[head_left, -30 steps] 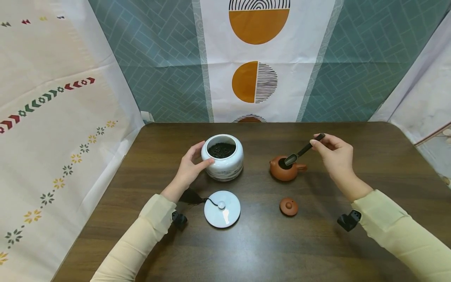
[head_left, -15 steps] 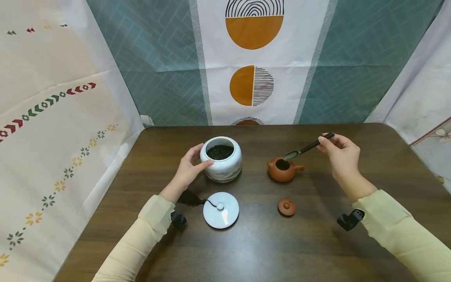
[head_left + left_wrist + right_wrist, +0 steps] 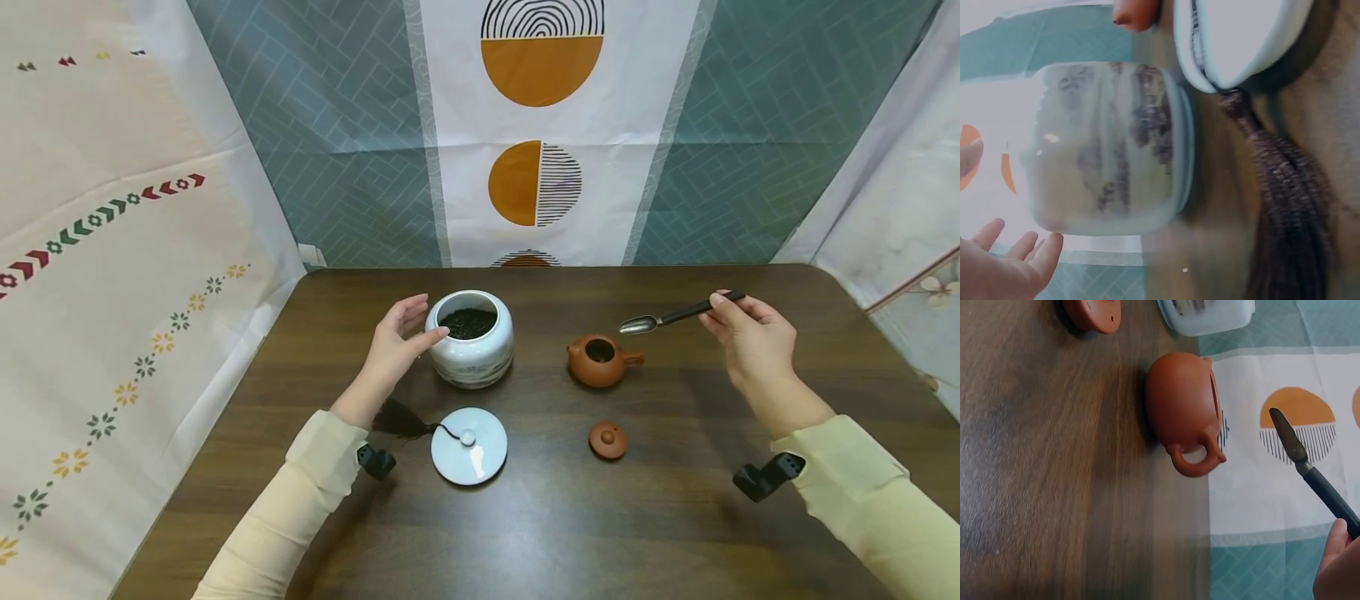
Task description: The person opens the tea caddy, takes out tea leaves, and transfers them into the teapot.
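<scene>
My right hand [image 3: 761, 346] pinches the dark handle of a tea scoop [image 3: 684, 313], whose metal bowl hangs up and to the right of the brown clay teapot [image 3: 592, 372]. Dark tea leaves show in the teapot's opening. On the left stands a white porcelain jar [image 3: 476, 363], its mouth uncovered and dark tea [image 3: 468, 324] inside. My left hand [image 3: 390, 346] is beside this jar with fingers spread, the thumb overlapping its rim in the head view. From the left wrist, a gap shows between the fingers [image 3: 1047, 259] and the jar wall [image 3: 1104, 150].
A white jar lid [image 3: 467, 467] with a dark tassel [image 3: 400, 419] lies in front of the jar. The small clay teapot lid [image 3: 607, 441] rests before the teapot. A patterned cloth [image 3: 360, 167] hangs behind the wooden table [image 3: 540, 533].
The scoop has risen out of the teapot's mouth and moved right with my right hand. My left hand has loosened from the jar and drawn slightly left.
</scene>
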The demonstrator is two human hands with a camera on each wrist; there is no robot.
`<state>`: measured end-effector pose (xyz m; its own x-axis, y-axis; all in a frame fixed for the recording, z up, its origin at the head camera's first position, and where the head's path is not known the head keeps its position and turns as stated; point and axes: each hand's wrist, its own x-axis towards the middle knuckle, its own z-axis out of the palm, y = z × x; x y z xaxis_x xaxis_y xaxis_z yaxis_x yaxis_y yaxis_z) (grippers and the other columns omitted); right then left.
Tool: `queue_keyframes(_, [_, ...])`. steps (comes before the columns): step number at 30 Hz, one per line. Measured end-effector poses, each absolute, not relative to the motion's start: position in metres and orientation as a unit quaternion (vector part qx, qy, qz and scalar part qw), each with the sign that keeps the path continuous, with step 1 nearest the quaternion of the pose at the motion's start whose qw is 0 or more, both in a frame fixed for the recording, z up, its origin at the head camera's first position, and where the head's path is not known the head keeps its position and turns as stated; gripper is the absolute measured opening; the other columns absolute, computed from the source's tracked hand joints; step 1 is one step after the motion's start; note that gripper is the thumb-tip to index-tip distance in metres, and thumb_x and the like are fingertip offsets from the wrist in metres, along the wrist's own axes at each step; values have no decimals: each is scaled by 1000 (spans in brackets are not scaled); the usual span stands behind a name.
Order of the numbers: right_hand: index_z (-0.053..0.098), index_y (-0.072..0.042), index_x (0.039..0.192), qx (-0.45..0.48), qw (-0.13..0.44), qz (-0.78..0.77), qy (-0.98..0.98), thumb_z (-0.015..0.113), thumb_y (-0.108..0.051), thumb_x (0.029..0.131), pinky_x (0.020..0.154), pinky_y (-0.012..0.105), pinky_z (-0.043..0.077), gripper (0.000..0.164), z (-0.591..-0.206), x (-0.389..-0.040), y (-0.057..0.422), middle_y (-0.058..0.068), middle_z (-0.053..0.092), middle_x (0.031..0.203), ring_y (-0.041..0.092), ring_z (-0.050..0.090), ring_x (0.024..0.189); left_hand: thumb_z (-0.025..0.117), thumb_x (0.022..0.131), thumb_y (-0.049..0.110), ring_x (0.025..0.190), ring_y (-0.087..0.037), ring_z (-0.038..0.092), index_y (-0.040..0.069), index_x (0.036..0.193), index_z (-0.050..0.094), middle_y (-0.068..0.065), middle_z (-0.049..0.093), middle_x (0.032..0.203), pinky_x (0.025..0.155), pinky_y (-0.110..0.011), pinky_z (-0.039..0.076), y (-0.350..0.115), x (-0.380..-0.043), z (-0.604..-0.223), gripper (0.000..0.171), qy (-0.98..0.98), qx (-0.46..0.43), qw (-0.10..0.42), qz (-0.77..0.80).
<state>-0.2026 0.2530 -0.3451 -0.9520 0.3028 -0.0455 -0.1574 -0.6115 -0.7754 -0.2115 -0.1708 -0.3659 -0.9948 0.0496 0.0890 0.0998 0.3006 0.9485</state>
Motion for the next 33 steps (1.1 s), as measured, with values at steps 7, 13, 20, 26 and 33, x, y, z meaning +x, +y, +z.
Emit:
queue_keyframes(7, [63,3,69,-110,108,899,-410,69,10,78,62,27,58,13,-347,-198,271,6,69,77,15,67,62,70,87,11,130,-30,46,5,132,50,-13,52,136,109,-42,35,-164,-209,-354,50,-784,-73,62,-614])
queue_keyframes(13, [67,3,73,-116,90,901,-408,66,11,81,64,28,58,11,-350,-195,283,6,68,76,16,69,64,69,86,6,126,-28,50,1,127,54,-15,55,132,107,-43,38,-159,-206,-348,43,-778,-84,90,-616])
queue_keyframes(20, [61,1,73,-135,69,897,-416,65,10,82,64,28,58,14,-358,-191,296,6,68,76,16,69,66,68,85,0,124,-28,52,-2,126,53,-18,55,130,105,-49,38,-146,-201,-340,43,-760,-126,106,-629])
queue_keyframes(26, [61,-1,74,-146,41,890,-431,64,9,83,63,29,58,14,-367,-189,303,5,69,75,17,68,64,66,86,-3,125,-32,49,-5,128,50,-23,51,132,105,-51,38,-125,-195,-339,45,-747,-186,90,-631])
queue_keyframes(33, [59,-3,77,-150,8,872,-466,66,7,83,64,29,58,14,-382,-184,310,2,69,77,15,69,67,65,87,-2,128,-33,47,-2,133,45,-22,47,138,104,-42,42,-101,-192,-352,50,-739,-224,26,-635])
